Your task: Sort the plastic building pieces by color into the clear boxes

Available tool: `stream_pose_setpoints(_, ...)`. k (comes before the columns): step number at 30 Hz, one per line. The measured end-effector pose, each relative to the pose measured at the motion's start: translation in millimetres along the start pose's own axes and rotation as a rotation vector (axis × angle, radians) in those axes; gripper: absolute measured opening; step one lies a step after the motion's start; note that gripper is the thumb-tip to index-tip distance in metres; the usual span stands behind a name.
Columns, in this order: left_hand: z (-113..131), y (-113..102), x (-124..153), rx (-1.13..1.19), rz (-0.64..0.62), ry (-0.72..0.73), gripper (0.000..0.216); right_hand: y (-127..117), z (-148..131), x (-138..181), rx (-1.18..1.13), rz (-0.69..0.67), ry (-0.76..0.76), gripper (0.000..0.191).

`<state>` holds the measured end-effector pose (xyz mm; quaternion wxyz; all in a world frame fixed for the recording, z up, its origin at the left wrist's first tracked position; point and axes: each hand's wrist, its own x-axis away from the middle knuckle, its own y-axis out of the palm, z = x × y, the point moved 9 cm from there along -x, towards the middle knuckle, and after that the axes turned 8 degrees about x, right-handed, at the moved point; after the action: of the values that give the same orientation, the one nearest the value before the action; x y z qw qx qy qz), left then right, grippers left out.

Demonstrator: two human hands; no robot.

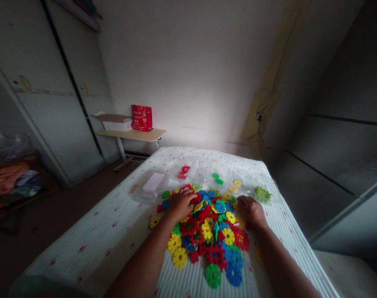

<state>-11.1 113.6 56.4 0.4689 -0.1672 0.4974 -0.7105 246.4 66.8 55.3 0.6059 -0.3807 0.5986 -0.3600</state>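
A heap of colourful plastic interlocking discs and window-shaped pieces lies between my two hands. At its far left side, my left hand [182, 203] rests with thumb and fingers apart, next to red pieces and a yellow disc [198, 206]. My right hand [253, 210] is at the right edge of the heap, its fingers curled together; whatever is in them is hidden. A yellow disc [228, 236], a red window piece [216, 255], a green disc [213, 276] and a blue disc [234, 275] show in the nearer part.
Clear plastic trays stand beyond the heap, holding red pieces [184, 171], green discs [219, 181], yellow discs [233, 189] and a light-green piece [262, 193]. A pale rectangular block [154, 182] sits at left. A side table [135, 134] bears a red bag [141, 118].
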Motion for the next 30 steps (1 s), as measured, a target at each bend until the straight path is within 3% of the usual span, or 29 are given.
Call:
stream_pose_setpoints(13, 9.2, -8.8, 4.4, -0.028, 0.052, 0.053, 0.032, 0.7, 3.3, 0.2, -0.01, 0.002, -0.004, 0.028)
stream_pose_setpoints(21, 9.3, -6.6, 4.8, 0.118, 0.024, 0.131, 0.031, -0.1, 5.5, -0.1, -0.027, -0.004, 0.009, 0.029)
stream_pose_setpoints(30, 0.0, -2.2, 2.2, 0.115, 0.066, 0.05, 0.026, 1.4, 7.2, 0.5, -0.044, 0.008, 0.018, 0.031)
